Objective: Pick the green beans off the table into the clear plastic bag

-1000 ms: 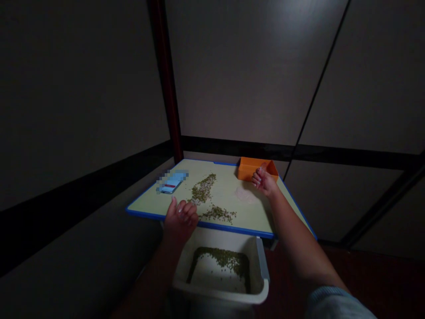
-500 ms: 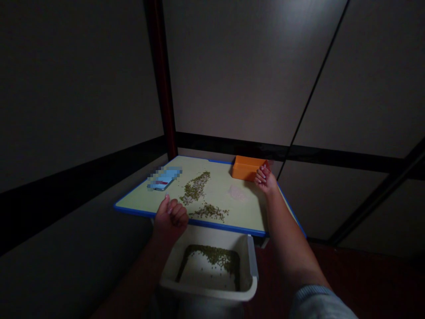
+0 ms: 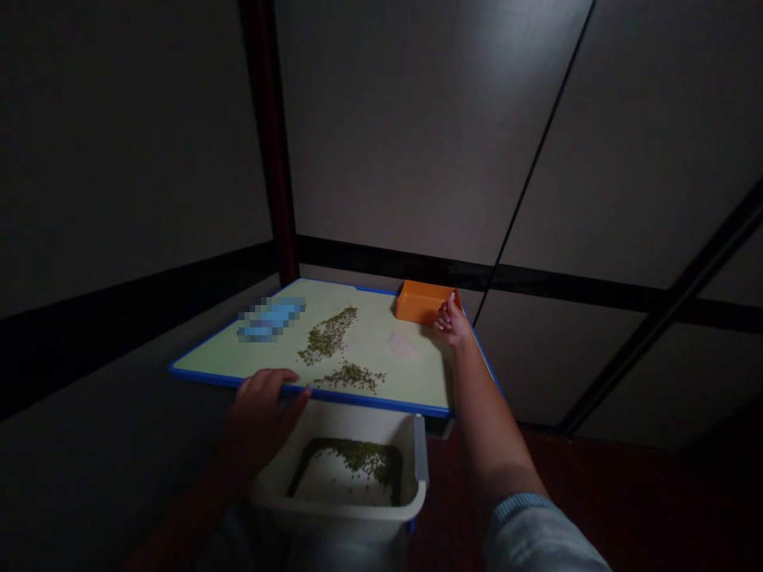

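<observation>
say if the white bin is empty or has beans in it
Not empty: small green beans lie in the white bin, mostly along its far side.

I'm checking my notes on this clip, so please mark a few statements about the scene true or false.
1. The left hand rests on the blue front edge of the board. True.
2. The right hand is inside the white bin. False: it is at the far side of the board, beside the orange tray.
3. Green seeds lie in the white bin. True.
4. The orange tray sits at the board's near edge. False: it sits at the far edge.
</observation>
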Demonstrator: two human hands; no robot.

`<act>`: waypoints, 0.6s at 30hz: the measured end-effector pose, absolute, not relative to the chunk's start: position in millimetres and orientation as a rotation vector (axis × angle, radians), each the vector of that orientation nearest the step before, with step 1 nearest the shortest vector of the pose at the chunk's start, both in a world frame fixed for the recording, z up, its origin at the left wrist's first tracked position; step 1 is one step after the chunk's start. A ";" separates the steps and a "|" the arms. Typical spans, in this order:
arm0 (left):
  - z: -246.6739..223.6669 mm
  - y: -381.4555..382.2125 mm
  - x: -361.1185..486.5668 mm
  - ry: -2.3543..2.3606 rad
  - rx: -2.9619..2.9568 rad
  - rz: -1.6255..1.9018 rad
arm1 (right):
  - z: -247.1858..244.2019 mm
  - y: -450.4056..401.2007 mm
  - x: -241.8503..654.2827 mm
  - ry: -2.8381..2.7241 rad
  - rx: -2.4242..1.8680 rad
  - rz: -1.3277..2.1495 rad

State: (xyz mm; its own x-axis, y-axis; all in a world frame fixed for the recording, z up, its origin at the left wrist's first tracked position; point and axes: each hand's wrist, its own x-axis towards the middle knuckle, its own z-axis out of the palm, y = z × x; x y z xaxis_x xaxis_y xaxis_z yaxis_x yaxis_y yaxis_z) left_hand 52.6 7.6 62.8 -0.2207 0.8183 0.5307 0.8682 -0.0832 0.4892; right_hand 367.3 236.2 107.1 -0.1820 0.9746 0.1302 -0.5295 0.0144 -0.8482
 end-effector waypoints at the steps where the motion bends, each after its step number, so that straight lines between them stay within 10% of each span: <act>1: 55.5 5.7 50.9 -2.088 -1.886 -1.177 | 107.4 234.6 362.1 -1.015 -0.635 1.514; 18: -31.2 5.8 39.3 -1.922 -1.898 -0.584 | 87.1 210.1 310.3 -2.387 -0.938 0.733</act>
